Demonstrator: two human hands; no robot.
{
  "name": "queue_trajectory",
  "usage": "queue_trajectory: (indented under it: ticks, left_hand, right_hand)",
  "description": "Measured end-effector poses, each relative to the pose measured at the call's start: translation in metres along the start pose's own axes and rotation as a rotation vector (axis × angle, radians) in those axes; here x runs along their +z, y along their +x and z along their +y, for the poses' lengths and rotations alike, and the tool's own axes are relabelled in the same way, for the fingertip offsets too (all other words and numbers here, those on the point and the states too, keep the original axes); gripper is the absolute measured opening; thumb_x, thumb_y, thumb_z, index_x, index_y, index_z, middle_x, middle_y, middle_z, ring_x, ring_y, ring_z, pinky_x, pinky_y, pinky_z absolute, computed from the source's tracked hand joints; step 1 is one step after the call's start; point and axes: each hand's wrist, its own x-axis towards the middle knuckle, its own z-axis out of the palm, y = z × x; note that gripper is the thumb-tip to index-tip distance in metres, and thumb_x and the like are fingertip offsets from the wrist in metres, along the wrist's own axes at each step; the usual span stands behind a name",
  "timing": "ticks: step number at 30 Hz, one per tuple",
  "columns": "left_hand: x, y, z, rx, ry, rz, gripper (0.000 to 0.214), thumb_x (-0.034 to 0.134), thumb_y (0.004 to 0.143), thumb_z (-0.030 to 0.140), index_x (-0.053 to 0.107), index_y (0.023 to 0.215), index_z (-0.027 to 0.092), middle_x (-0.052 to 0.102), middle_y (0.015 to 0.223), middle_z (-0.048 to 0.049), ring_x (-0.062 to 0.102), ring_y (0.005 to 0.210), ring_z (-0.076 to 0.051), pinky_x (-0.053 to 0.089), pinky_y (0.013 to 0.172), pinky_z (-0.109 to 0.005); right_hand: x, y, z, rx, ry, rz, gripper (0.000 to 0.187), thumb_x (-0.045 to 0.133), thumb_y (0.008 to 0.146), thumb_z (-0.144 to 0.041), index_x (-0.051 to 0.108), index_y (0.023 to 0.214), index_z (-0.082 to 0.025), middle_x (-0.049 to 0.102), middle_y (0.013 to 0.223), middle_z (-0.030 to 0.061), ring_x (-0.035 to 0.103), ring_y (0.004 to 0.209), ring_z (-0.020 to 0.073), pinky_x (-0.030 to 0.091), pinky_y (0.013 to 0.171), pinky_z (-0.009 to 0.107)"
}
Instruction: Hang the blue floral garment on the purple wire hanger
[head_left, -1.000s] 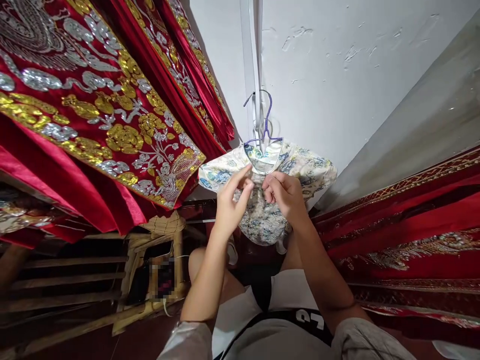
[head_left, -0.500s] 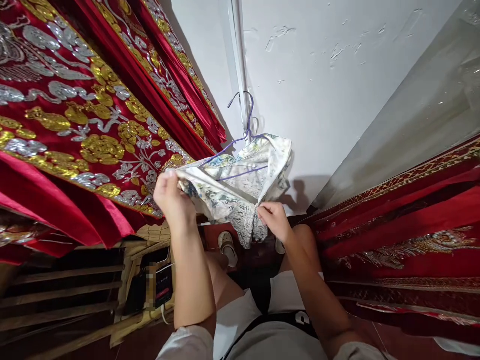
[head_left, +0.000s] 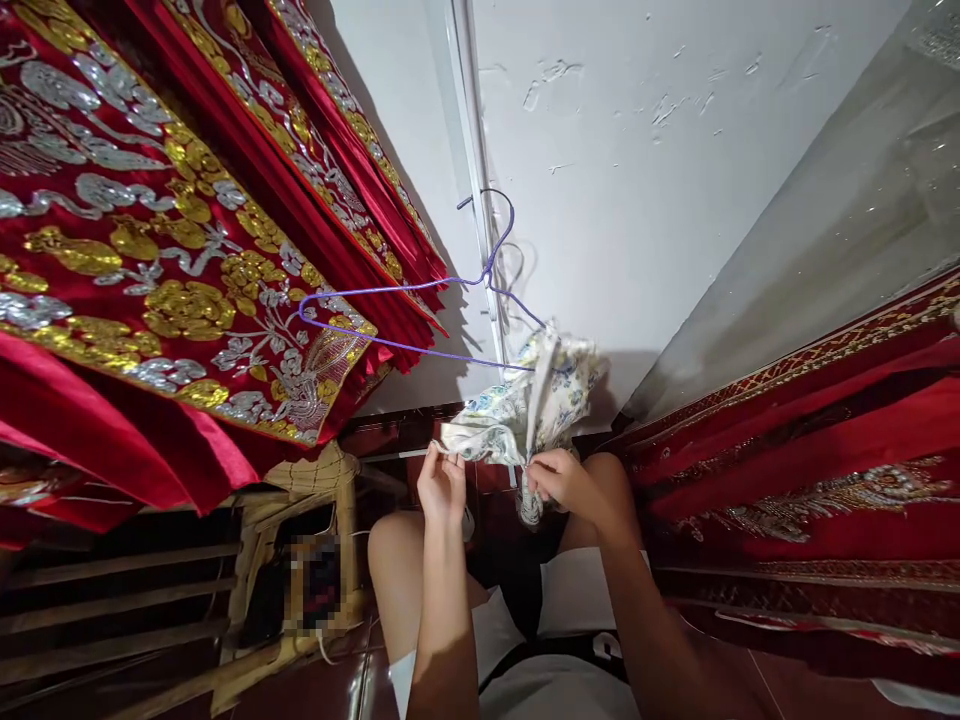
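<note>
A white garment with a blue and green floral print (head_left: pixel 491 412) hangs bunched from the right end of a purple wire hanger (head_left: pixel 405 290). The hanger's left end is bare, and its lower bar runs into the cloth. My left hand (head_left: pixel 442 485) pinches the garment's left edge between thumb and fingers. At the gathered lower part, my right hand (head_left: pixel 559 478) is closed on the cloth. A narrow, crinkled end of the garment dangles below my right hand.
Red drapes with gold and silver sequin embroidery (head_left: pixel 187 270) hang at left, and more red embroidered cloth (head_left: pixel 817 470) at right. A metal pole (head_left: pixel 469 120) runs down the white wall. At lower left stands a bamboo seat (head_left: pixel 247 570) with a blurred-out object on it.
The garment's left side has come off the hanger's left end and collapsed toward the right. My left hand has moved right and down with the cloth. My right hand has shifted slightly down.
</note>
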Motion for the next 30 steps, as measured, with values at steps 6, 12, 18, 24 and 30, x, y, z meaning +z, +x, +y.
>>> queue_trajectory:
  ticks: [6, 12, 18, 24, 30]
  left_hand:
    - [0.034, -0.053, 0.012, 0.071, 0.413, -0.546, 0.027, 0.078, 0.084, 0.043, 0.070, 0.074, 0.019, 0.065, 0.087, -0.0043, 0.061, 0.083, -0.018, 0.050, 0.079, -0.028]
    - [0.045, -0.070, 0.022, 0.458, 0.957, -0.635, 0.025, 0.063, 0.097, 0.042, 0.080, 0.102, 0.025, 0.068, 0.115, -0.0095, 0.057, 0.116, -0.027, 0.043, 0.106, -0.039]
    - [0.008, -0.054, 0.034, 0.128, 1.094, -0.829, 0.042, 0.052, 0.099, 0.055, 0.072, 0.104, 0.018, 0.067, 0.096, -0.0061, 0.061, 0.093, -0.023, 0.048, 0.089, -0.033]
    - [-0.022, -0.053, 0.064, 0.141, 1.436, -0.640, 0.049, 0.050, 0.097, 0.055, 0.051, 0.066, 0.016, 0.047, 0.065, 0.0011, 0.038, 0.065, -0.014, 0.031, 0.061, -0.025]
    - [-0.011, -0.054, 0.104, 0.241, 1.706, -0.668, 0.056, 0.043, 0.099, 0.059, 0.038, 0.059, 0.019, 0.039, 0.056, 0.0016, 0.038, 0.058, -0.014, 0.029, 0.061, -0.027]
  right_hand:
    - [0.008, 0.006, -0.007, -0.122, 0.148, 0.238, 0.041, 0.049, 0.097, -0.053, 0.066, 0.076, -0.023, 0.066, 0.074, 0.0046, 0.061, 0.076, 0.0210, 0.049, 0.072, 0.032]
    - [0.029, 0.011, -0.019, 0.014, 0.478, -0.262, 0.076, 0.033, 0.089, -0.086, 0.068, 0.085, -0.020, 0.065, 0.077, 0.0077, 0.064, 0.080, 0.0229, 0.052, 0.072, 0.034]
    - [-0.013, 0.023, -0.058, -0.300, -0.055, -0.413, 0.015, 0.077, 0.075, -0.029, 0.068, 0.077, -0.017, 0.066, 0.072, 0.0002, 0.059, 0.068, 0.0166, 0.048, 0.069, 0.028]
    - [-0.063, 0.082, -0.103, -0.467, -0.175, 0.240, 0.033, 0.063, 0.082, -0.021, 0.075, 0.112, -0.023, 0.076, 0.111, 0.0055, 0.069, 0.105, 0.0264, 0.052, 0.096, 0.037]
    - [-0.045, 0.133, -0.080, -0.317, -0.217, 0.187, 0.036, 0.058, 0.085, -0.028, 0.074, 0.116, -0.021, 0.077, 0.109, 0.0069, 0.066, 0.112, 0.0258, 0.049, 0.103, 0.037]
